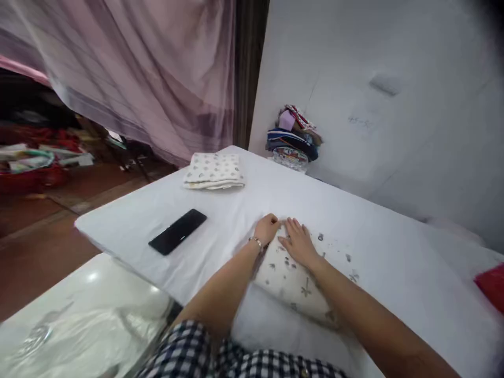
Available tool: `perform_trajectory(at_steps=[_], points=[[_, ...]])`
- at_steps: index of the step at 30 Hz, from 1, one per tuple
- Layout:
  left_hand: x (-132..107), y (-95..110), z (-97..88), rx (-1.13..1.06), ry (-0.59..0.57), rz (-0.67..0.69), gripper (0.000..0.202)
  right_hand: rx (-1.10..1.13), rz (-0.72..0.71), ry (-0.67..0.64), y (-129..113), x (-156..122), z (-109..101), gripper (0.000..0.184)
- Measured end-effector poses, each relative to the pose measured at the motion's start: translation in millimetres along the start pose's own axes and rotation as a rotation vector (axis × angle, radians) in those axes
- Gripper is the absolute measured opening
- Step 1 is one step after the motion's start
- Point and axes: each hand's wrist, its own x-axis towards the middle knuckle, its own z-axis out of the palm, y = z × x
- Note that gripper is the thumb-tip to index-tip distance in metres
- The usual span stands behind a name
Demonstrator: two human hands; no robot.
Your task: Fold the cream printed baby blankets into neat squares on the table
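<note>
A white cloth with small dark printed motifs [285, 273] lies in front of me on the white-covered table, its near part hanging toward my lap. My left hand [266, 229] wears a bracelet at the wrist. Its fingers are curled and pinch the cloth's far left corner. My right hand [299, 244] lies flat on the same cloth just to the right, fingers stretched out and pointing away from me. Part of the cloth is hidden under the right hand and forearm. Farther back, a folded cloth with a similar print [216, 170] rests near the far left corner.
A black phone [178, 231] lies on the table [374, 220] at left. Folded textiles [291, 142] are piled by the wall behind. A pink curtain [165, 68] hangs at upper left. A plastic-covered white surface [98, 299] stands at lower left, and something red [492, 286] sits at the right edge.
</note>
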Motion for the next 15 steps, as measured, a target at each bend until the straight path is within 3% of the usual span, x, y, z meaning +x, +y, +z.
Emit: perform_trajectory(at_steps=[4, 7, 11, 15], points=[[-0.5, 1.3, 0.5, 0.02, -0.004, 0.003, 0.016, 0.033, 0.021, -0.012, -5.7, -2.9, -10.5, 0.07], [0.9, -1.5, -0.5, 0.026, -0.011, 0.008, 0.016, 0.002, -0.032, 0.06, -2.2, -20.1, -15.3, 0.07], [3.1, -4.6, -0.1, 0.025, -0.024, 0.007, 0.016, -0.028, 0.014, 0.024, 11.4, -45.0, -9.8, 0.072], [2.1, -1.5, 0.1, 0.054, -0.023, -0.007, 0.017, -0.011, 0.07, -0.022, 17.9, -47.3, -3.2, 0.074]])
